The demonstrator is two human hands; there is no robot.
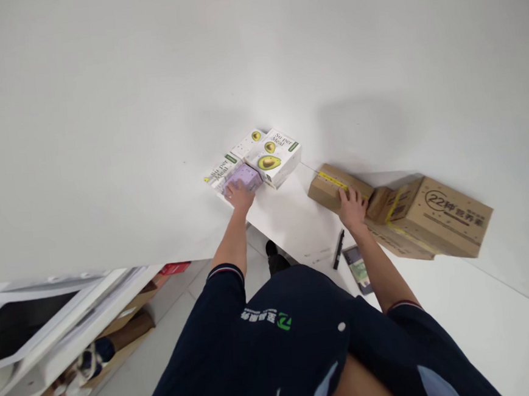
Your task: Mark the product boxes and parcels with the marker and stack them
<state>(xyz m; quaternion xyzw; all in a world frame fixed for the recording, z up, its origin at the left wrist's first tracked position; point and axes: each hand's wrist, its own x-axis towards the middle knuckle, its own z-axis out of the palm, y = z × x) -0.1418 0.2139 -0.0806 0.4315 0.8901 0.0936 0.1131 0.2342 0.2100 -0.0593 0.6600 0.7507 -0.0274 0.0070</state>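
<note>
My left hand (pixel 240 195) is closed on a small purple box (pixel 248 176) at the near side of a group of white boxes. A white box printed with avocados and "Super Meal" (pixel 274 155) stands right beside it. Two more white cartons, one with an avocado (pixel 247 143) and one with matching lettering (pixel 220 170), adjoin it. To the right, my right hand (pixel 353 209) grips a small brown cardboard box (pixel 327 184) with yellow tape along its top, fingers bent over the near edge. My thumb there is hidden.
Larger cardboard boxes (pixel 451 211) stand right of my right hand. A black marker (pixel 339 250) and a phone-like flat object (pixel 358 270) lie on the white table (pixel 289 220) near my body. A shelf with a white appliance (pixel 22 321) and assorted items is at lower left.
</note>
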